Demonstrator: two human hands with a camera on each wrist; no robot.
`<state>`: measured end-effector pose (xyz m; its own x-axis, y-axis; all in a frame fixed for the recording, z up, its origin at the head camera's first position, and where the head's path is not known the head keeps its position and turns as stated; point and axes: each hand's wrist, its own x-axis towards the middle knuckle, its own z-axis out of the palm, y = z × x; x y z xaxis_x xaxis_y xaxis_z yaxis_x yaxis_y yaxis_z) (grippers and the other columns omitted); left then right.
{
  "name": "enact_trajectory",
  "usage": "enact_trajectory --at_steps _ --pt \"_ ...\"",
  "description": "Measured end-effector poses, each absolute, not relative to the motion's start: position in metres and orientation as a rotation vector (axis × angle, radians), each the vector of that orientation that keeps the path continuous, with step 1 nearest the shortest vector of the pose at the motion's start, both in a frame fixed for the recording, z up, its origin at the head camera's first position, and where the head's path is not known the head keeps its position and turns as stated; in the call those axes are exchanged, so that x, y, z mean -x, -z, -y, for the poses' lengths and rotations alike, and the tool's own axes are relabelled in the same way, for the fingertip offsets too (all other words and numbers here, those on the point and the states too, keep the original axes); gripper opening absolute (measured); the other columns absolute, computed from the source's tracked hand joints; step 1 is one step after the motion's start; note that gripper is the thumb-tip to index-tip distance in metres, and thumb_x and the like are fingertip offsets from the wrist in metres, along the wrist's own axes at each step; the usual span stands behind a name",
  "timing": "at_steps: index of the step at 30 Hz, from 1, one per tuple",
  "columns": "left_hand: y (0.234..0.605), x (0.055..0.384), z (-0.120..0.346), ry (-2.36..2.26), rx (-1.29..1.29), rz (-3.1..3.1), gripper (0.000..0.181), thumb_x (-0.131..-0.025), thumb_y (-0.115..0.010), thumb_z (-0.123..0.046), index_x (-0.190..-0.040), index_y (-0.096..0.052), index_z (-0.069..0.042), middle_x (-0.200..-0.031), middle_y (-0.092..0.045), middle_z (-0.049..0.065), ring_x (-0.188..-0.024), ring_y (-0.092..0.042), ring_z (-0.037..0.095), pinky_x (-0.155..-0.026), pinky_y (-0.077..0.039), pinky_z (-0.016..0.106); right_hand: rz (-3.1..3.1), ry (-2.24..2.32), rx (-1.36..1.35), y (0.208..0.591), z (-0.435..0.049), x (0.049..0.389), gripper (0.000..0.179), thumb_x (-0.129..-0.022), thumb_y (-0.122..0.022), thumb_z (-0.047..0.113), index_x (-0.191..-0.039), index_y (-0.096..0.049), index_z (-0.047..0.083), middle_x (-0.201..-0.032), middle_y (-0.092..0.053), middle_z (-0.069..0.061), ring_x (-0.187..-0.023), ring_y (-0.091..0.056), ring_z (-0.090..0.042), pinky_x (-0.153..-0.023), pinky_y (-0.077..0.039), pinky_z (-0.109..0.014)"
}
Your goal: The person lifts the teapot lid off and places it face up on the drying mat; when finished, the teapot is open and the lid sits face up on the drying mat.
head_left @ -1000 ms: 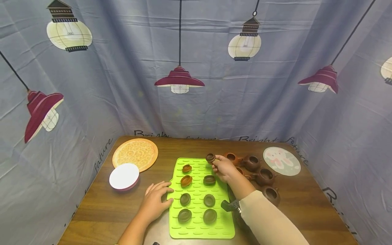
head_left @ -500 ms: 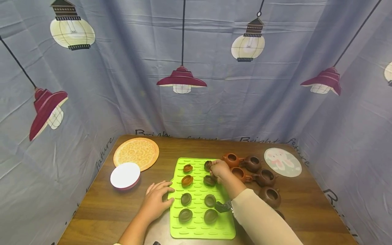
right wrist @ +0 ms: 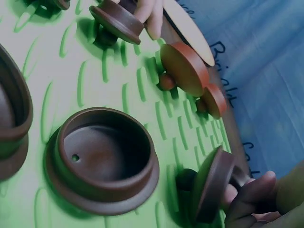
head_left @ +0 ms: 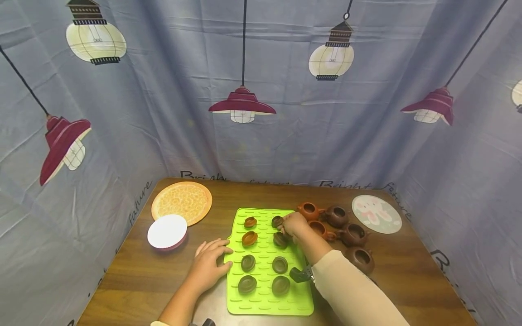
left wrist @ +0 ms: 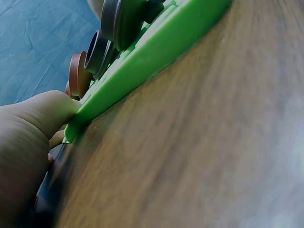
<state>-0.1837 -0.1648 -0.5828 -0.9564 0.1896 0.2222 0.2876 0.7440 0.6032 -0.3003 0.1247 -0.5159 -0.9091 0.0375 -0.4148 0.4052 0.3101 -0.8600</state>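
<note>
A green ridged mat (head_left: 265, 296) bears several teapot lids in two columns, knob side down. My left hand (head_left: 209, 265) rests at the mat's left edge, fingers relaxed; in the left wrist view the thumb (left wrist: 57, 111) presses on the mat's corner. At the far right of the mat, my right hand (head_left: 295, 225) pinches the rim of a small dark brown teapot lid (right wrist: 211, 185), which tilts on its knob. A larger brown lid (right wrist: 107, 156) lies beside it. Two orange-brown lids (head_left: 249, 238) sit in the left column.
Several teapots without lids (head_left: 355, 234) stand close together right of the mat, partly behind my right forearm. At the left are a white-topped round dish (head_left: 167, 232) and a round orange placemat (head_left: 182, 202). A bunny-print placemat (head_left: 376, 214) lies far right; a printed curtain (head_left: 261, 149) surrounds the table.
The right hand has lowered the small dark lid from above the mat's far right corner down onto the mat. The left hand stays at the mat's edge.
</note>
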Motion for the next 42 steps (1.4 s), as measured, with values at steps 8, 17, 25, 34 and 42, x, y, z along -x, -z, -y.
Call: enact_trajectory --at_steps 8,17,25,34,42 --pt "0.589 0.185 0.170 1.019 0.377 2.810 0.029 -0.087 -0.085 -0.030 -0.114 -0.075 -0.025 -0.146 -0.064 -0.003 -0.145 -0.051 0.029 -0.124 -0.019 0.067 -2.288 1.551 -0.256 0.502 -0.134 0.285 0.045 -0.102 -0.046 -0.006 -0.146 -0.045 -0.011 -0.095 -0.072 -0.020 -0.063 -0.063 -0.012 -0.056 -0.054 -0.019" --pt "0.587 0.187 0.174 1.064 0.380 2.812 0.029 -0.087 -0.084 -0.028 -0.115 -0.075 -0.025 -0.147 -0.063 -0.003 -0.146 -0.049 0.030 -0.124 -0.016 0.068 -2.346 1.589 -0.106 0.493 -0.150 0.251 0.033 -0.106 -0.053 0.013 -0.136 -0.058 0.001 -0.113 -0.069 -0.021 -0.082 -0.066 -0.028 -0.066 -0.056 -0.031" --pt "0.587 0.188 0.179 1.048 0.378 2.824 0.029 -0.088 -0.084 -0.029 -0.116 -0.075 -0.025 -0.148 -0.062 -0.004 -0.147 -0.049 0.029 -0.125 -0.015 0.067 -2.363 1.601 -0.038 0.495 -0.161 0.230 0.031 -0.107 -0.053 0.020 -0.133 -0.061 0.004 -0.114 -0.069 -0.018 -0.092 -0.066 -0.035 -0.077 -0.060 -0.045" --pt "0.593 0.186 0.177 1.070 0.363 2.849 0.029 -0.088 -0.083 -0.030 -0.115 -0.075 -0.026 -0.147 -0.062 -0.006 -0.147 -0.048 0.028 -0.125 -0.015 0.066 -2.416 1.626 -0.069 0.488 -0.178 0.213 0.027 -0.109 -0.054 0.024 -0.131 -0.062 0.011 -0.114 -0.067 -0.015 -0.084 -0.061 -0.027 -0.074 -0.057 -0.037" --pt "0.594 0.185 0.178 1.072 0.358 2.833 0.029 -0.088 -0.084 -0.029 -0.115 -0.075 -0.025 -0.146 -0.063 -0.004 -0.147 -0.049 0.028 -0.125 -0.016 0.067 -2.500 1.589 -0.074 0.488 -0.185 0.208 0.024 -0.108 -0.055 0.024 -0.126 -0.065 0.012 -0.114 -0.069 -0.017 -0.084 -0.065 -0.025 -0.073 -0.057 -0.034"
